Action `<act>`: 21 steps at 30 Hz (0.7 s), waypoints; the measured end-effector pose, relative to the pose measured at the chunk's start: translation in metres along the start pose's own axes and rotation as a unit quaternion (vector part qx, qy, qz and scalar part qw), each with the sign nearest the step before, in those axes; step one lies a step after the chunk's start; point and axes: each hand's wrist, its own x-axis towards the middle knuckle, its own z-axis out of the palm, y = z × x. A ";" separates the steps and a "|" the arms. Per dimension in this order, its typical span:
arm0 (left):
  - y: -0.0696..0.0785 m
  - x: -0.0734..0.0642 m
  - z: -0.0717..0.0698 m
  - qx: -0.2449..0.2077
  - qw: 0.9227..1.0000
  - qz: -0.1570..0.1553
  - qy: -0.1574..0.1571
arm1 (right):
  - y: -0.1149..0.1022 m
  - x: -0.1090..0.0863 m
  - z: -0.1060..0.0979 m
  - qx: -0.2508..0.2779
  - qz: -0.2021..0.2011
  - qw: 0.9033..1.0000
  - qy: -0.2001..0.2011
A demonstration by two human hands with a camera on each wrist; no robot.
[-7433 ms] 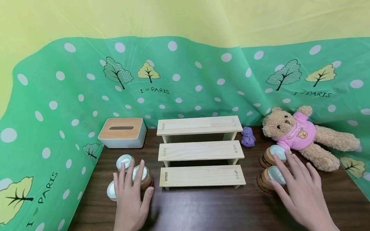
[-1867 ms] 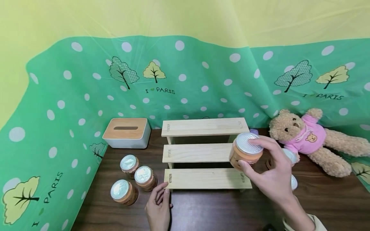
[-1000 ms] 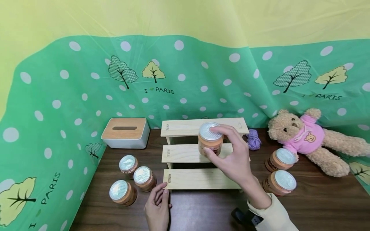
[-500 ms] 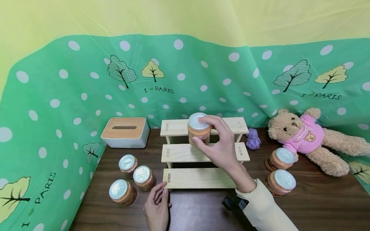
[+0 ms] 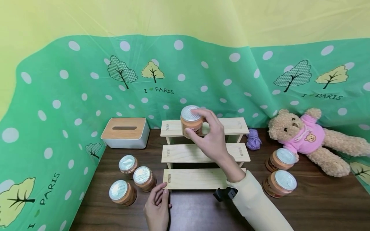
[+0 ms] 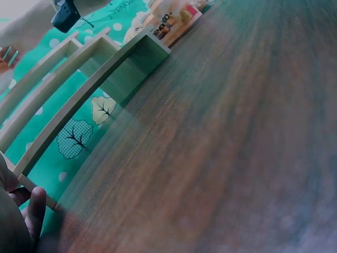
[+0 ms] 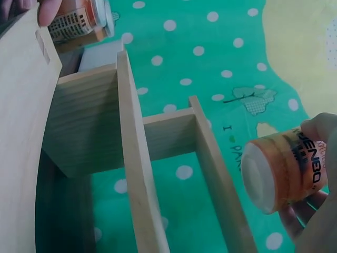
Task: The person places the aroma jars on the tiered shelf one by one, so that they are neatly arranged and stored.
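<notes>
My right hand (image 5: 213, 141) grips an orange-brown jar (image 5: 191, 120) with a silver lid, thumb on the near side and fingertips at the lid. In the head view the jar overlaps the top board of a three-step wooden shelf (image 5: 199, 179); the right wrist view shows the jar's pale base (image 7: 258, 179) apart from that board. My left hand (image 5: 157, 208) pinches the front left corner of the lowest step, fingers curled. Three similar jars (image 5: 122, 192) stand left of the shelf, close to that hand. Two more jars (image 5: 279, 183) are on the right.
A white tissue box (image 5: 124, 133) with a wooden top sits at the back left. Purple yarn (image 5: 253, 139) lies right of the shelf, and a teddy bear (image 5: 303, 138) in pink leans at the back right. A dark brown table (image 5: 199, 211) lies beneath; polka-dot cloth hangs behind.
The right hand has taken a jar from the right-hand group and carried it left and back to over the top step. The left hand has moved from the left jars to the shelf's corner.
</notes>
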 end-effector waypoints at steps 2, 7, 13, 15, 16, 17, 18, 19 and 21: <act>0.000 0.000 0.000 0.000 1.000 -0.001 -0.001 | 0.004 0.002 0.003 0.004 0.005 1.000 0.004; -0.001 0.001 0.000 -0.001 1.000 0.003 -0.002 | 0.009 0.008 0.010 0.020 0.016 1.000 0.004; -0.002 0.001 0.000 -0.001 1.000 0.007 -0.005 | 0.014 0.010 0.023 0.025 0.027 0.999 -0.007; -0.002 0.001 0.000 -0.001 1.000 0.007 -0.005 | 0.015 0.010 0.027 0.028 0.031 0.999 -0.010; -0.002 0.001 0.000 -0.001 1.000 0.007 -0.005 | 0.016 0.010 0.029 0.029 0.033 0.999 -0.012; -0.002 0.001 0.000 -0.001 1.000 0.006 -0.005 | 0.017 0.010 0.031 0.031 0.035 0.999 -0.013; -0.002 0.001 -0.001 0.000 1.000 0.006 -0.004 | 0.017 0.010 0.033 0.033 0.038 0.999 -0.013; -0.002 0.001 -0.001 0.000 1.000 0.006 -0.004 | 0.018 0.010 0.034 0.034 0.039 0.999 -0.013; -0.002 0.001 -0.001 0.002 1.000 0.004 -0.002 | 0.019 0.010 0.037 0.035 0.041 0.998 -0.014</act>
